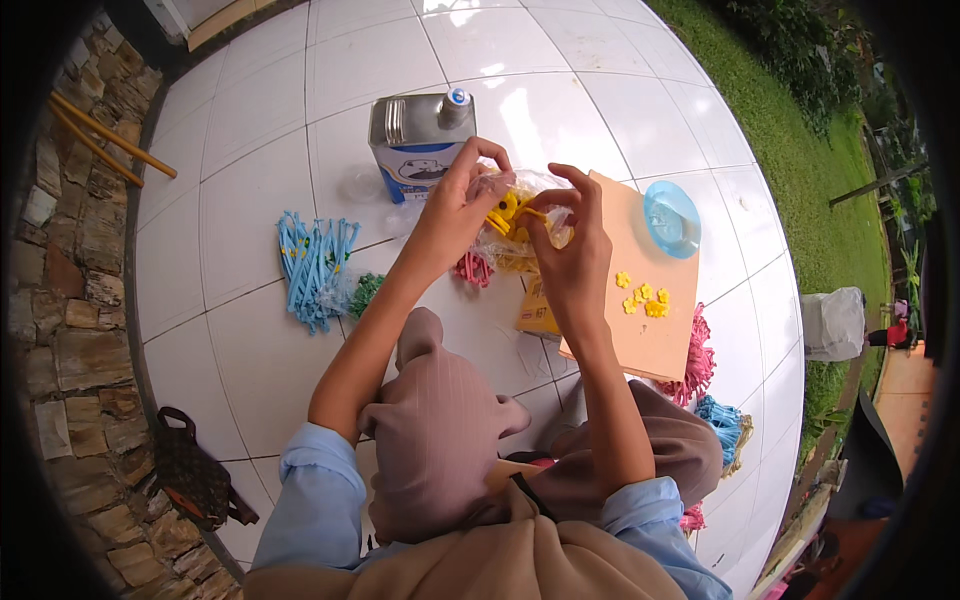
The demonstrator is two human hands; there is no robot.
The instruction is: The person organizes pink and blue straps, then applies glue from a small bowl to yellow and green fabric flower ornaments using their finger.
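My left hand [455, 222] is closed on the edge of a clear plastic bag [522, 182] and keeps it up in front of me. Inside the bag's mouth show small yellow pieces [506, 212], some with dark spots. My right hand [578, 245] is at the bag's right side, thumb and forefinger pinched on a thin yellow piece [534, 213]; its full shape is hidden. Below and right of that hand, several yellow flower-shaped pieces [645, 297] lie on a tan board [640, 340]. A translucent blue bowl [672, 219] rests on the board's far right part.
A metal can [420, 135] with a small bottle on top stands beyond my left hand. Light blue strips [312, 265] and a green bundle [367, 293] lie left. A yellow box [538, 312] is beside the board; pink [699, 355] and blue [722, 425] bundles lie right.
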